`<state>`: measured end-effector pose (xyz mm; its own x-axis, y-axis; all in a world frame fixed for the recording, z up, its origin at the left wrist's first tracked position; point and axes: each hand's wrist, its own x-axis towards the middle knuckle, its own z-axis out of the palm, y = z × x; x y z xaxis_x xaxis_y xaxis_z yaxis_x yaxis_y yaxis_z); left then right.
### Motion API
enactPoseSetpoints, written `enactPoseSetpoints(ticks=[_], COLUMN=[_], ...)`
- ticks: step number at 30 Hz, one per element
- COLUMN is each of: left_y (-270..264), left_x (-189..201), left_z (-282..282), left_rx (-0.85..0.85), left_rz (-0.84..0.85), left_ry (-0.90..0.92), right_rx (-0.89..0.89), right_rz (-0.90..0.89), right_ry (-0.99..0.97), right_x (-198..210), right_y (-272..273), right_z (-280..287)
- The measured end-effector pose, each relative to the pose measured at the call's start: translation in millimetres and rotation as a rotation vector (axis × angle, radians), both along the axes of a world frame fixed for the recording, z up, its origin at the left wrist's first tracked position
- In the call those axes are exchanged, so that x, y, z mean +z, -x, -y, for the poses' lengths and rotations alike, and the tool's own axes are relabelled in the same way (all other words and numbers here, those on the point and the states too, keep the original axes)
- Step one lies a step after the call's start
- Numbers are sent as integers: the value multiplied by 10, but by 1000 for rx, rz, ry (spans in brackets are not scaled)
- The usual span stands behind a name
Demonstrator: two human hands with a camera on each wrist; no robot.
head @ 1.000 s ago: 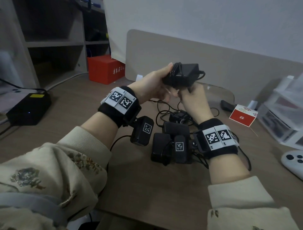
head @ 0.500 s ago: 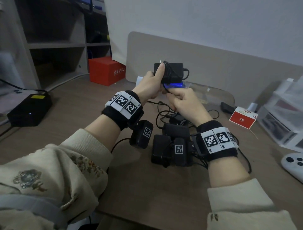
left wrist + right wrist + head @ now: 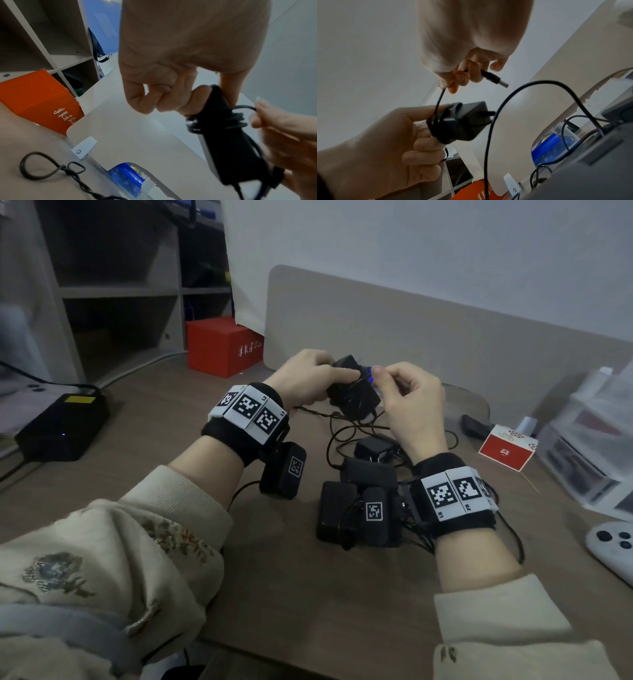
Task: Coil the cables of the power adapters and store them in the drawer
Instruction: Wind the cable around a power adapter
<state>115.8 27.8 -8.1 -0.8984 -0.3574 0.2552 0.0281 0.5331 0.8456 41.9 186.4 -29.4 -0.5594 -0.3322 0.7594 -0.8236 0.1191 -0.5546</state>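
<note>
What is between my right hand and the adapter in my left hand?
A short run of black cable spans the gap from the right hand, which pinches it near the plug, down to the coil on the adapter that the left hand grips; the right wrist view shows it.

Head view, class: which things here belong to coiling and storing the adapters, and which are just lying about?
Belonging to the job:
- black power adapter wound with its thin black cable, held by left hand
- cable's barrel plug, pinched by right hand
- black adapters lying on the desk

Lying about:
- red cardboard box
- white game controller
- small red-and-white card box
</note>
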Motion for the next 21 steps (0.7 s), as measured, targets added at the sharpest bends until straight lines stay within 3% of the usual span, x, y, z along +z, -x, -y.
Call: enactPoseSetpoints(ticks=[8,21], left_y=[-137,-167], left_x=[83,29], left_z=[-76,-49], left_rx=[-276,-628], left_rz=[37,28], left_ry=[-180,-316], right_rx=[-35,174], right_rz=[62,152], right_ry=[83,97], right_x=[0,7], right_y=[91,41], right_z=[-48,-58])
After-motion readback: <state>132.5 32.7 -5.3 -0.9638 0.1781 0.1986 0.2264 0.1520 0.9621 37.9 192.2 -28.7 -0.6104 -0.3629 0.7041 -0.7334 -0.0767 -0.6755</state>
